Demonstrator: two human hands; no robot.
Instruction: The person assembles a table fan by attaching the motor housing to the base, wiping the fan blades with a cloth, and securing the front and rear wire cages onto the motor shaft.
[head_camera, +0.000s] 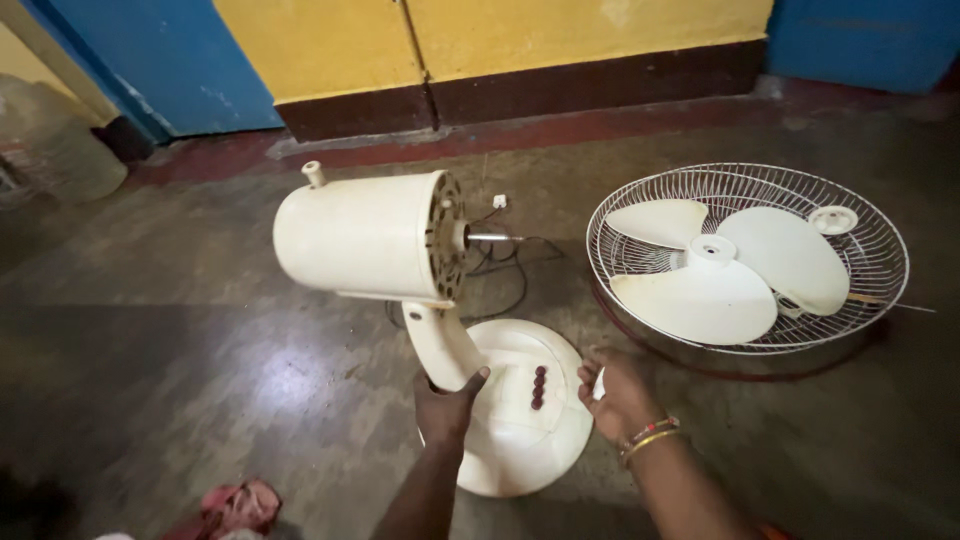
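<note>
A cream table fan stands on the floor with its guard and blades off. Its motor housing (362, 236) faces right, the bare metal shaft (490, 238) sticking out. My left hand (446, 408) grips the fan's neck (443, 347) just above the round base (520, 440). My right hand (618, 394) rests on the base's right edge, fingers curled around a small white part. A row of dark red buttons (538, 387) sits on the base between my hands. The three-bladed propeller (718, 270) lies inside a wire guard (870, 215) to the right.
A black power cord (508, 268) with a white plug trails behind the fan. A small round cap (833, 219) rests in the guard. A yellow and brown wall (520, 60) and blue doors (170, 60) lie beyond. Pink cloth (238, 506) lies at the lower left.
</note>
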